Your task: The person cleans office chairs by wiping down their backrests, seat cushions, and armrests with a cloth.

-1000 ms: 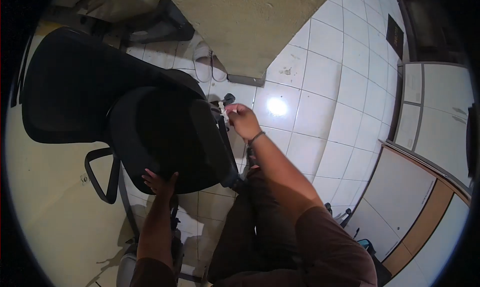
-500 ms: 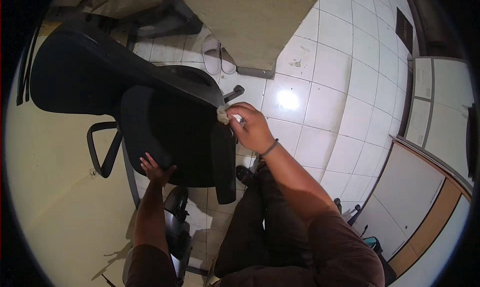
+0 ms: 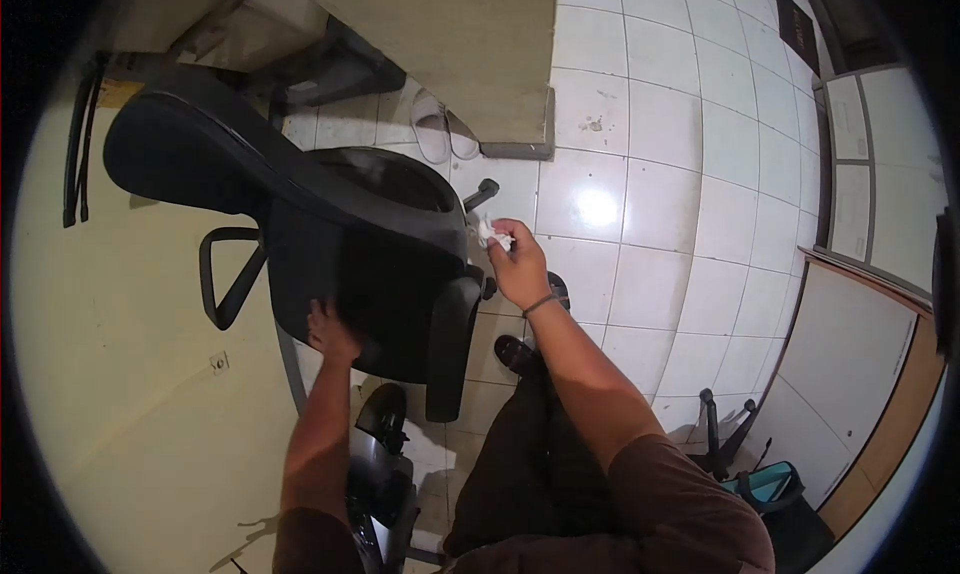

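A black office chair (image 3: 390, 284) stands at the left of centre, its backrest (image 3: 180, 154) toward the far left. On the near side of its seat rests my left hand (image 3: 333, 332), fingers spread and holding nothing. My right hand (image 3: 517, 264) pinches a crumpled white cloth or tissue (image 3: 493, 236) just to the right of the chair's armrest, apart from it. A caster leg (image 3: 482, 194) of the chair base shows just beyond the cloth.
Pale slippers (image 3: 432, 129) lie beside a pillar (image 3: 470, 64) at the top. Other chair legs (image 3: 715, 434) and a teal item (image 3: 770, 484) are at lower right, by white cabinets (image 3: 820, 384). A dark machine-like object (image 3: 385, 474) stands below the chair.
The chair has turned, its near armrest now pointing more toward me. My right hand has drawn off the chair's edge with the white cloth. My left hand has stayed on the seat.
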The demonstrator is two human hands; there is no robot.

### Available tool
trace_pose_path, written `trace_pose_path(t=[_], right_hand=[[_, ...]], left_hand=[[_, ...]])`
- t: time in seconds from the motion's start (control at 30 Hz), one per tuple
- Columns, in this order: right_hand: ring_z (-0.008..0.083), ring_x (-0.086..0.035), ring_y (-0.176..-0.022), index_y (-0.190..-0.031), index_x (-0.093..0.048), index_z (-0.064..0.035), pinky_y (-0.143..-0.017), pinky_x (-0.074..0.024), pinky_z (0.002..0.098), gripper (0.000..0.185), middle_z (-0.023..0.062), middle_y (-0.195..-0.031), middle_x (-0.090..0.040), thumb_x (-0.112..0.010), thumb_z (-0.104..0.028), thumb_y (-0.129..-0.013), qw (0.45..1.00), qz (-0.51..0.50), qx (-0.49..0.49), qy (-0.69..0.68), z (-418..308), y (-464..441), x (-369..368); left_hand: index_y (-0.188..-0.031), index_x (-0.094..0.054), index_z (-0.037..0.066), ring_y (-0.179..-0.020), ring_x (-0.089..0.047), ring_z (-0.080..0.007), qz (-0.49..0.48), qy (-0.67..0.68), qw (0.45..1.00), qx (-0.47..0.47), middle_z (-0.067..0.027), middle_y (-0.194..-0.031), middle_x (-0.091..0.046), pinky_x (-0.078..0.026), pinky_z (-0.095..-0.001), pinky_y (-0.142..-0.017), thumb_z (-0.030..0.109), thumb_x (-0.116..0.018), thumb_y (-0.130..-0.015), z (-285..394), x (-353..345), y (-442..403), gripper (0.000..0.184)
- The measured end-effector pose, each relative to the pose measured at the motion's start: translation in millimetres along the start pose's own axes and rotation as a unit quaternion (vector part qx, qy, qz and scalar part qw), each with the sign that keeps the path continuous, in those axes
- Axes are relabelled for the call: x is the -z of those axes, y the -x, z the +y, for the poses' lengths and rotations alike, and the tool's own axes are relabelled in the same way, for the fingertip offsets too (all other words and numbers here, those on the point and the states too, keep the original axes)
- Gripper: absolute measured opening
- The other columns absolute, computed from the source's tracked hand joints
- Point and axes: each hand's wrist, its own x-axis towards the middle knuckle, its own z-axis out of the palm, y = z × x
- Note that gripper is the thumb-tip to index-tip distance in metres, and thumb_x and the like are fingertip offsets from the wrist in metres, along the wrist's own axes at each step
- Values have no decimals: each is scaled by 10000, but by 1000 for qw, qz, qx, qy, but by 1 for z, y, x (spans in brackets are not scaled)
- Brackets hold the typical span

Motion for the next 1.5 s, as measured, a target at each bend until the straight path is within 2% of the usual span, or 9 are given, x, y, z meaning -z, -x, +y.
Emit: trace_pose_path(t=[0.13,0.23,0.4,0.47,0.57,0.83,1.07,1.33,1.5], right_hand=[[229,-590,-706,-1096,-661,-65,-675,-477,317,233,119,-846,-652,-614,-141,-881,999,29,-12,-12,-7,-13,-12],[225,-602,-687,-1061,-688,-54,-678,-480,315,226,127,-791,-664,-608,-184,-894,938,-27,-192,-288,23,-15,-29],[185,-627,-710,-994,-702,-19,-686,-485,298,230,118,-786,-683,-596,-203,-905,994,46,-36,-91,-3,28,-32],[182,-632,-751,-1001,-691,-20,-693,-491,295,196,104,-830,-679,-603,-164,-901,984,18,-86,-157,-47,50,-15],[72,-591,-729,-1015,-655,-1,-680,-478,223,214,36,-824,-664,-638,-182,-902,956,45,70,-282,-79,75,-20],[154,-635,-758,-1168,-607,21,-712,-503,286,362,95,-879,-685,-601,-237,-914,987,50,-68,-137,30,49,-48],[207,-622,-737,-1018,-641,6,-681,-488,319,198,124,-855,-662,-581,-134,-892,984,34,-68,-161,-96,116,-11],[68,-572,-820,-1019,-615,17,-690,-464,215,130,61,-938,-615,-577,-16,-899,940,75,188,-276,-188,135,8],[194,-626,-864,-973,-628,33,-740,-494,282,123,116,-972,-638,-596,-31,-873,915,76,324,-230,-241,120,39]], left_hand=[[-1259,-540,-1,-1011,-628,-349,-9,449,881,-148,-176,-1079,-665,-447,-356,-951,369,-690,-835,54,40,47,582],[-1283,-493,-37,-1091,-589,-327,-103,651,745,-105,-202,-1162,-619,-429,-371,-961,340,-721,-819,88,80,106,640],[-1305,-441,-63,-1176,-531,-323,21,491,847,-202,-233,-1244,-551,-421,-386,-968,260,-751,-790,107,63,155,682],[-1312,-429,-64,-1190,-518,-333,40,484,847,-218,-239,-1264,-533,-420,-395,-969,242,-757,-780,106,61,155,696],[-1305,-433,-63,-1165,-530,-349,46,442,862,-242,-246,-1236,-545,-417,-404,-975,230,-756,-770,101,62,157,690],[-1181,-540,-52,-997,-586,-425,96,371,885,-266,-254,-1065,-615,-466,-450,-873,279,-718,-776,94,52,160,552],[-1217,-521,-10,-1140,-528,-379,73,259,925,-270,-219,-1180,-575,-331,-545,-1007,379,-703,-773,65,37,171,617],[-1249,-540,75,-1184,-501,-326,91,171,916,-351,-171,-1208,-564,-290,-521,-1041,439,-718,-721,22,28,179,664],[-1320,-522,173,-1230,-470,-334,33,155,929,-336,-126,-1288,-545,-292,-508,-1044,444,-716,-720,-8,48,195,686]])
